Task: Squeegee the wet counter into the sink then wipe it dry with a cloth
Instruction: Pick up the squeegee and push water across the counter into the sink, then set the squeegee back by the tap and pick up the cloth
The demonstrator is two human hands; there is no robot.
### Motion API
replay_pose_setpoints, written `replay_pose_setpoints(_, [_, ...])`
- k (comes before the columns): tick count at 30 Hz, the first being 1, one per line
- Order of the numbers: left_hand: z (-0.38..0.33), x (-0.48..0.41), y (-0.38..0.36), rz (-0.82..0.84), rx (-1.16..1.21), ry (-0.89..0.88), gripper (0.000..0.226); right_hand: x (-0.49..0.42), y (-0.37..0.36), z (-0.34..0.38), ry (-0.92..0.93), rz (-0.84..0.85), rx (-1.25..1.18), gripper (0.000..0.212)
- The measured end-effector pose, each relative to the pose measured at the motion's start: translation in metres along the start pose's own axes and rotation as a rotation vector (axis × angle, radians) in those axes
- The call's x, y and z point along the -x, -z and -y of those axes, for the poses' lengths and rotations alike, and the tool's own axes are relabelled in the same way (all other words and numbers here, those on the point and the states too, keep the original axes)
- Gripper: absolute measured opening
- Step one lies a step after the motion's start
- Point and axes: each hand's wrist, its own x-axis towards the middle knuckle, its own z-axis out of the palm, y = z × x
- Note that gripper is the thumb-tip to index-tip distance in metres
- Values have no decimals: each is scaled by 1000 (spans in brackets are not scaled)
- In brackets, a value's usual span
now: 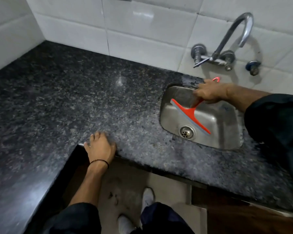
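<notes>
My right hand (pixel 210 92) grips the handle of a red squeegee (pixel 189 115) with a grey rubber blade. The squeegee hangs over the steel sink (pixel 223 125), its blade stretching diagonally above the basin toward the drain (pixel 186 131). The dark speckled granite counter (pixel 91 92) is L-shaped and fills the left and middle of the view. My left hand (pixel 100 144) rests flat on the counter's inner corner at the front edge, holding nothing. No cloth is in view.
A chrome tap (pixel 235 34) with valve knobs is mounted on the white tiled wall (pixel 142 22) behind the sink. Below the counter edge are a tiled floor (pixel 125 183), my white shoes (pixel 147 198) and a dark wooden cabinet front (pixel 243 217).
</notes>
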Motion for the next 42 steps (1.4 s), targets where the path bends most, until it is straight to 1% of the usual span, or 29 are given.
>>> replay_pose_setpoints(1, [-10, 2, 0, -35, 39, -41, 35, 4, -6, -8, -58, 7, -4, 37])
replay_pose_setpoints(3, [-33, 5, -1, -18, 174, -102, 31, 7, -20, -21, -123, -22, -85, 35])
replay_pose_setpoints(6, [-72, 4, -2, 85, 317, -169, 29, 14, -36, -30, -92, -29, -316, 35])
replay_pose_setpoints(10, [-124, -7, -13, 171, 321, -267, 28, 23, -62, -30, -72, -45, -708, 46])
replay_pose_setpoints(13, [-167, -18, -23, 222, 309, -319, 24, 26, -99, -42, -106, -51, -879, 52])
replay_pose_setpoints(14, [-181, -22, -25, 232, 302, -339, 23, 27, -111, -48, -142, -42, -906, 50])
replay_pose_setpoints(16, [-207, -31, -28, 236, 286, -382, 23, 32, -131, -56, -246, -44, -957, 38])
replay_pose_setpoints(18, [-234, -40, -31, 234, 269, -423, 25, 39, -149, -64, -352, -60, -1064, 27])
replay_pose_setpoints(21, [-276, -52, -34, 228, 268, -494, 27, 48, -168, -81, -476, -70, -1136, 22])
replay_pose_setpoints(23, [-306, -58, -35, 217, 270, -545, 28, 51, -182, -93, -504, -75, -1217, 22])
replay_pose_setpoints(25, [-333, -65, -35, 206, 274, -574, 29, 55, -191, -98, -500, -54, -1442, 29])
replay_pose_setpoints(28, [-369, -76, -38, 201, 275, -613, 32, 64, -199, -108, -529, 54, -1779, 37])
replay_pose_setpoints(29, [-380, -79, -39, 200, 274, -631, 31, 67, -200, -111, -529, 84, -1880, 35])
replay_pose_setpoints(31, [-402, -83, -41, 183, 260, -688, 30, 73, -198, -120, -539, 126, -2076, 24])
replay_pose_setpoints(33, [-426, -89, -42, 153, 249, -768, 34, 80, -201, -134, -526, 134, -2282, 21])
replay_pose_setpoints(35, [-446, -96, -46, 113, 242, -859, 40, 86, -205, -148, -438, 86, -2491, 26])
replay_pose_setpoints(36, [-456, -100, -49, 96, 228, -899, 43, 89, -208, -155, -387, 36, -2569, 33])
replay_pose_setpoints(37, [-464, -103, -52, 82, 208, -929, 46, 91, -212, -162, -353, -27, -2620, 45])
replay_pose_setpoints(39, [-478, -108, -58, 52, 167, -991, 54, 92, -218, -175, -331, -164, -2667, 70])
replay_pose_setpoints(40, [-484, -110, -60, 33, 143, -1033, 59, 92, -221, -181, -330, -220, -2677, 78])
replay_pose_setpoints(42, [-498, -116, -64, 19, 60, -1101, 66, 93, -226, -193, -350, -339, -2667, 80])
